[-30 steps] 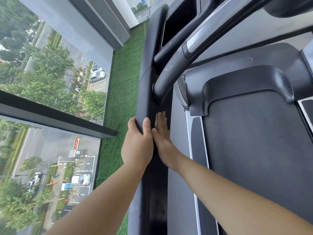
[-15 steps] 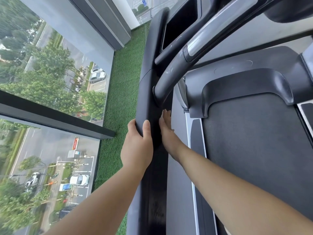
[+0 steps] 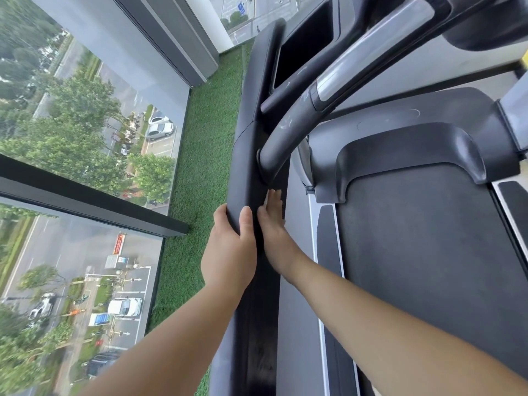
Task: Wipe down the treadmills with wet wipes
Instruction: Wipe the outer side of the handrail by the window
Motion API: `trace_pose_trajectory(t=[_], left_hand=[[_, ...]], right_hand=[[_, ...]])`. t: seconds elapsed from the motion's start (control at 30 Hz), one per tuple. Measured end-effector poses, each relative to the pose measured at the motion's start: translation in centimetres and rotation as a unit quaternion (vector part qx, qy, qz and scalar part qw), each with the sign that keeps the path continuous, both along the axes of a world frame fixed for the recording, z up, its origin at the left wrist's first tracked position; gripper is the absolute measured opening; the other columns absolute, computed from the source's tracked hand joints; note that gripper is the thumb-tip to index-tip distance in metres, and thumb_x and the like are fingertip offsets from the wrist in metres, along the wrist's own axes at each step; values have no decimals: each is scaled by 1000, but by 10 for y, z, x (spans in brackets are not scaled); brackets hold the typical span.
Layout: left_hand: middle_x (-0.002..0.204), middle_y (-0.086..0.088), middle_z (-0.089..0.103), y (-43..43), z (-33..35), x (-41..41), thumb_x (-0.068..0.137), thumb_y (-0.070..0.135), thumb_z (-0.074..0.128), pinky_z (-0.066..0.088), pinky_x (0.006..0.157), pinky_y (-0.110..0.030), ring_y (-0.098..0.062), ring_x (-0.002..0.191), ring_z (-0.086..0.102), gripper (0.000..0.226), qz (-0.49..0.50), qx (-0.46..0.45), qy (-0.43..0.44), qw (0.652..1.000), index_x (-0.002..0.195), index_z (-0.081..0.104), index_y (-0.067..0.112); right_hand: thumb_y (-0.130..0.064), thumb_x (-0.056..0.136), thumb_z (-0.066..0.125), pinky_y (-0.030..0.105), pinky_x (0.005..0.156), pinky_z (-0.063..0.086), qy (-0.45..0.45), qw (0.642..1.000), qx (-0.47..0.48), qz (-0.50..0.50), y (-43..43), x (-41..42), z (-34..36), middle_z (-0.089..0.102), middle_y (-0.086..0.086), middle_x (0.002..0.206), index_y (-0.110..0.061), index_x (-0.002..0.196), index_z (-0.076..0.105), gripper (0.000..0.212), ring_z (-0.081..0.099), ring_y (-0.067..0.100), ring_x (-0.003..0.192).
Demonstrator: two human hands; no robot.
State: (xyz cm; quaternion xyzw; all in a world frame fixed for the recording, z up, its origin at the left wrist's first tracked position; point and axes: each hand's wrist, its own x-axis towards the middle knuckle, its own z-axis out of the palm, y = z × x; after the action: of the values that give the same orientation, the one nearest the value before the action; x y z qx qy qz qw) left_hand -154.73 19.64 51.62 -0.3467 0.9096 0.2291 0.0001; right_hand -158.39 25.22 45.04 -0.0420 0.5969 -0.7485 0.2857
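Your left hand [image 3: 228, 252] grips rail [image 3: 245, 167], thumb on top. Your right hand [image 3: 273, 224], at its 3 o'clock, lies flat on rail's inner face, fingers straight. One treadmill [image 3: 414, 252], belt at 3 o'clock. Two hands.

The treadmill [image 3: 400, 138] before me is black and grey, its dark belt [image 3: 428, 252] filling the 3 to 5 o'clock side. Its black side rail [image 3: 251, 155] runs from 6 up toward 12, and a scuffed grey handlebar [image 3: 288, 130] meets it. A white wet wipe [image 3: 266, 200] lies flat on the rail's inner face, mostly hidden under my right hand [image 3: 274, 227].
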Motion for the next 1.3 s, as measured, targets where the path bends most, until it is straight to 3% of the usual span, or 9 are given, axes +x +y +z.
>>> trace_pose_trajectory(t=[0.2,0.37,0.53,0.63,0.77,0.87,1.03,1.13,1.3], left_hand=[[135,0,52,0,1,0,96,54,28,38,88,-37,-25,119,51,55,-6,2,0,1000,142,30,25],[136,-1,51,-2,0,0,95,55,28,39,89,-38,-26,119,52,55,-9,3,-3,1000,141,30,25],[134,-3,52,-1,0,-1,94,57,26,42,92,-42,-28,116,53,56,-3,5,-22,1000,140,30,26],[131,-4,53,-2,0,-1,93,59,27,42,88,-41,-30,114,54,56,3,2,-26,1000,139,30,26],[133,-4,52,1,3,1,94,57,28,40,86,-39,-30,114,54,56,8,2,-26,1000,141,29,26],[134,-5,51,3,7,1,95,56,27,40,87,-40,-30,115,53,57,10,4,-27,1000,143,27,25],[131,-4,53,2,6,1,95,58,26,41,86,-39,-29,113,54,57,17,2,-33,999,143,28,27],[129,-3,55,1,5,2,94,58,27,41,85,-38,-29,112,54,57,22,3,-32,999,142,29,28],[126,-2,57,1,4,1,94,58,28,42,83,-38,-28,109,55,55,24,1,-30,999,141,30,29]], right_hand=[[-39,104,17,39,120,-2,-15,1000,-1,-26,-1,-12,2,-11,-10,159,-24,153,-4,55,-11,2,144],[-80,75,30,39,120,10,-86,996,9,2,-6,-3,-3,13,-15,158,-35,152,11,92,11,2,144],[-57,91,40,40,109,38,-100,995,32,1,9,-3,19,56,1,135,-39,139,40,52,52,17,125],[-36,100,44,47,98,46,-51,997,65,3,18,-6,33,62,18,115,-30,121,59,27,61,34,109],[-8,97,50,21,79,51,-87,996,18,-20,37,-17,47,70,-1,99,-21,121,59,29,58,11,85],[10,94,38,19,74,53,-213,975,-59,-37,64,-34,58,67,-2,92,-12,105,61,34,64,9,83],[11,95,30,32,86,53,-340,938,-40,-61,75,-50,49,64,16,108,-1,114,58,35,63,25,99],[0,97,45,29,77,50,-331,941,33,-63,58,-53,38,64,5,91,-15,101,60,21,61,18,84],[-6,89,57,30,80,50,-280,945,127,-112,26,-49,21,66,3,100,-21,100,69,22,62,23,91]])
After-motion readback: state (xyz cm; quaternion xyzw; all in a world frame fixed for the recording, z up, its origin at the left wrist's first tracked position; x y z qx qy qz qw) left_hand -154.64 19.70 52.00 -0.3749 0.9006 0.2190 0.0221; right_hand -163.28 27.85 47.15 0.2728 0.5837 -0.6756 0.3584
